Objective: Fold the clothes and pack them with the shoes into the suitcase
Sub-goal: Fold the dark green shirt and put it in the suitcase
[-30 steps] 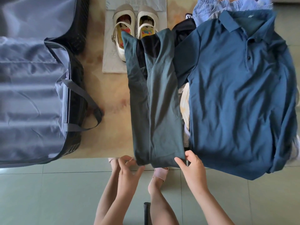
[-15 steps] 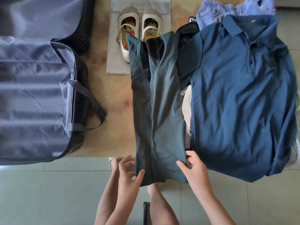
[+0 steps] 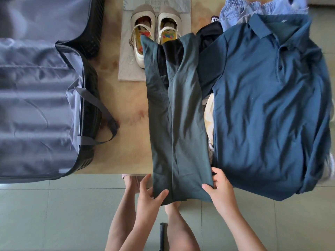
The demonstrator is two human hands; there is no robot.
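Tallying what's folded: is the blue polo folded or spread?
Spread: the blue polo lies flat at full width, collar and button placket showing.

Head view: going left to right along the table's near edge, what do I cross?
Open suitcase → its grey strap → folded dark green garment → blue polo shirt.

Smooth matt dark-green cloth garment (image 3: 178, 124); glossy grey fabric suitcase lining (image 3: 36, 105); polished beige marbled stone tabletop (image 3: 130, 124); cream leather-look shoes (image 3: 155, 35).
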